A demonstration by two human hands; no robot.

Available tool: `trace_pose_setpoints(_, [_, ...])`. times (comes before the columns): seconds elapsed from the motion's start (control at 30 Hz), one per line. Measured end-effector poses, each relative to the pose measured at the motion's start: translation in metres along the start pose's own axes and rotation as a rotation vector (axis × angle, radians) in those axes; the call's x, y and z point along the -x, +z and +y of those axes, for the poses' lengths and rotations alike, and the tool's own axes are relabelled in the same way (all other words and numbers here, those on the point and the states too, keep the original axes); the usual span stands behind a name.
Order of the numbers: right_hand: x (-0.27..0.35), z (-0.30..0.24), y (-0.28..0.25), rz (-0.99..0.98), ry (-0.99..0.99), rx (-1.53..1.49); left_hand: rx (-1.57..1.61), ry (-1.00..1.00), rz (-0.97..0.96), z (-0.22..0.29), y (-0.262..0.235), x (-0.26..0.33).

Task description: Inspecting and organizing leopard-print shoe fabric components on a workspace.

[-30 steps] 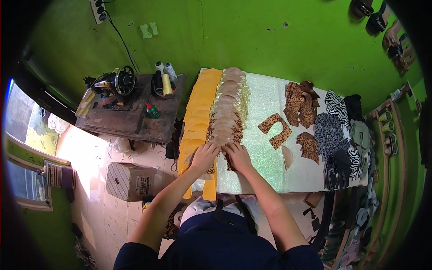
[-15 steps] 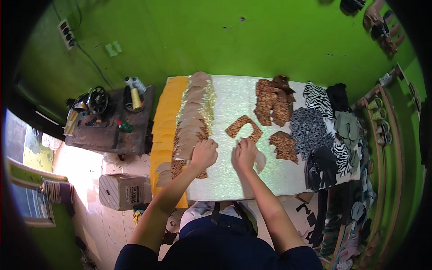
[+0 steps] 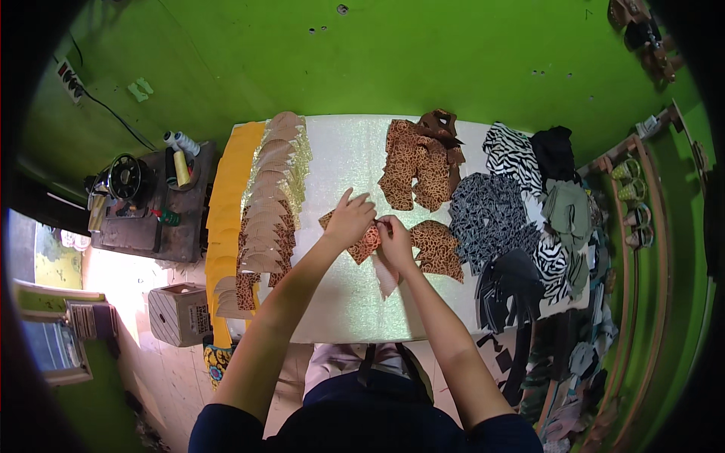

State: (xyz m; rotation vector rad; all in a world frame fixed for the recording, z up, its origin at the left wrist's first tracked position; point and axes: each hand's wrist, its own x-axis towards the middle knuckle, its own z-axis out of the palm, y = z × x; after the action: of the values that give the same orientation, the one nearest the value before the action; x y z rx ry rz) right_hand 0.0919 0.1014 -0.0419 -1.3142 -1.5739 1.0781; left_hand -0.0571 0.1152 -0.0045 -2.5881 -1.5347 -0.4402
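A leopard-print shoe-upper piece (image 3: pixel 365 247) lies in the middle of the pale, shiny tabletop (image 3: pixel 332 302), partly under my hands. My left hand (image 3: pixel 353 219) rests over its upper left part, fingers stretched and apart. At its right edge, my right hand (image 3: pixel 395 240) has thumb and fingers pinched together on the piece. Below my right palm a thin beige piece (image 3: pixel 386 279) shows; whether that hand also holds it is hidden. Another leopard-print piece (image 3: pixel 438 251) lies just right of my right hand.
Overlapping beige curved pieces (image 3: pixel 266 181) run down the table's left, beside yellow sheets (image 3: pixel 226 204). Leopard-print stacks (image 3: pixel 423 170) lie at the back. Zebra-print, grey-patterned (image 3: pixel 491 215) and black pieces (image 3: pixel 510 283) crowd the right. A sewing machine (image 3: pixel 124 177) stands left, a cardboard box (image 3: pixel 180 313) below it.
My left hand has moved from the row of beige pieces onto the leopard-print piece, its fingers now spread. My right hand pinches that piece's right edge. The whole view has shifted.
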Motion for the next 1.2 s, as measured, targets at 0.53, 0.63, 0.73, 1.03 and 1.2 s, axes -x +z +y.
trace_pose_setpoints(0.53, [0.017,-0.037,-0.014,-0.303,0.064,-0.082,0.838,-0.854,0.116,0.008,-0.060,0.093])
trace_pose_setpoints(0.63, [0.024,-0.034,-0.005,-0.369,0.086,-0.028,0.708,-0.875,0.132,0.011,-0.059,0.111])
trace_pose_setpoints(0.73, [0.032,-0.021,0.000,-0.454,0.075,0.046,0.676,-0.930,-0.011,0.012,-0.044,0.132])
trace_pose_setpoints(1.03, [0.048,0.011,-0.019,-0.422,-0.145,0.226,0.110,-0.872,-0.149,0.058,-0.017,0.138])
trace_pose_setpoints(1.2, [0.062,-0.002,-0.029,-0.503,-0.248,0.601,0.211,-0.526,-0.160,0.093,0.005,0.122])
